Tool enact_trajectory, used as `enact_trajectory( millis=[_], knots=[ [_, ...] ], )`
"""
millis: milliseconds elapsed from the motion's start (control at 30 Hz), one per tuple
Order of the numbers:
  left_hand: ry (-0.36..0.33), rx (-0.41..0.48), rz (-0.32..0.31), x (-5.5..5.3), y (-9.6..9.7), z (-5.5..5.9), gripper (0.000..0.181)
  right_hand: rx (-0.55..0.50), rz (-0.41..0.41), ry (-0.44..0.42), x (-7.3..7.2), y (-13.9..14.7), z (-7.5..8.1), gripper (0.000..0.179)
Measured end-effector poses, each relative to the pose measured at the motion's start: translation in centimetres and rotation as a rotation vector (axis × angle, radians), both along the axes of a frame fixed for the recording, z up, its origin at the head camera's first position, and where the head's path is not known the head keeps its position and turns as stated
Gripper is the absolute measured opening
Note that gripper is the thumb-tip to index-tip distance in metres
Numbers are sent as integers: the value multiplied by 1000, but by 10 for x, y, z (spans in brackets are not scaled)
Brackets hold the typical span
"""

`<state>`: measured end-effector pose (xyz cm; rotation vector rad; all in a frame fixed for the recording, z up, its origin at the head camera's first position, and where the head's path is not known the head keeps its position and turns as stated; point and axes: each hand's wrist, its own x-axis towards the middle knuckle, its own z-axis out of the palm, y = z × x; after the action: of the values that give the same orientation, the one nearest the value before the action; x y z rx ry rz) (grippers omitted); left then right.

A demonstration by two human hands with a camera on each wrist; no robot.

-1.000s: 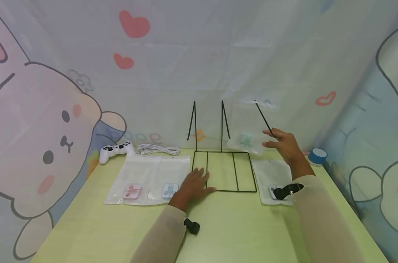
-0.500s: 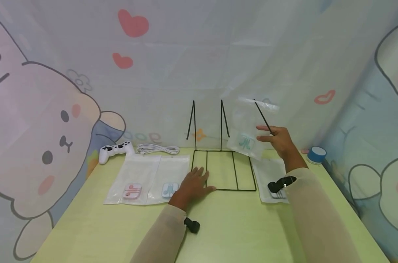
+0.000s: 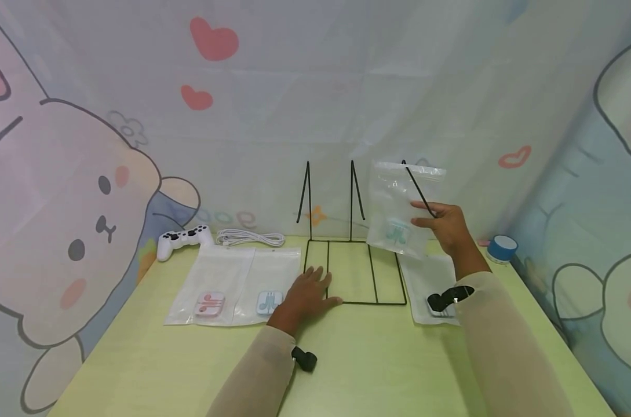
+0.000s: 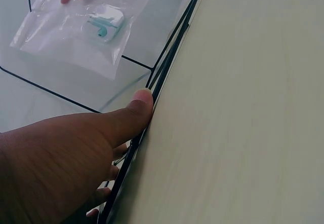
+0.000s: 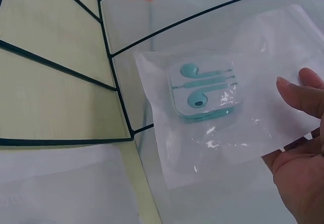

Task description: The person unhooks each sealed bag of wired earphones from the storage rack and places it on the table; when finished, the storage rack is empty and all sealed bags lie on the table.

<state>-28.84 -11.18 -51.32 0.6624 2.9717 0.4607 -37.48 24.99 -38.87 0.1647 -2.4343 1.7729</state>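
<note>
A black wire rack (image 3: 376, 272) has a flat base and upright hooks. My left hand (image 3: 307, 292) rests on its base at the front left, fingers spread; in the left wrist view its thumb (image 4: 134, 112) lies on the front bar. At the rack's right hook (image 3: 417, 188) is a clear plastic bag (image 3: 383, 191) holding a boxed pair of teal earphones (image 5: 202, 89). The hook's slanted arm crosses in front of the bag from its top edge. My right hand (image 3: 445, 226) holds the bag's right side, beside the hook's tip. Part of its fingers hides behind the bag.
Bags with pink earphones (image 3: 210, 303) and blue earphones (image 3: 269, 302) lie left of the rack. Another bag (image 3: 419, 278) lies under my right forearm. Behind are a white game controller (image 3: 185, 237), a coiled white cable (image 3: 250, 236) and a blue tape roll (image 3: 502, 248).
The bag on the right hook has swung and shifted slightly right and down. My right hand moved a little left, then slightly back right. The left hand stays on the rack's base.
</note>
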Motion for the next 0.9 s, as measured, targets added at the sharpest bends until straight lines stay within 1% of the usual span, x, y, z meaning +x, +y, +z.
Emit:
enact_trajectory(
  millis=[267,567,767,900],
  knots=[
    [7,13,-10,4,-1,3,81,27,-32,53,11,9,6,50],
    [4,7,-14,5,-2,5,80,95,-6,131,27,21,15,45],
    [-2,20,-14,6,-3,4,81,109,7,129,38,28,21,44],
    [-1,14,-14,4,-3,2,81,161,-5,115,44,32,22,45]
  ],
)
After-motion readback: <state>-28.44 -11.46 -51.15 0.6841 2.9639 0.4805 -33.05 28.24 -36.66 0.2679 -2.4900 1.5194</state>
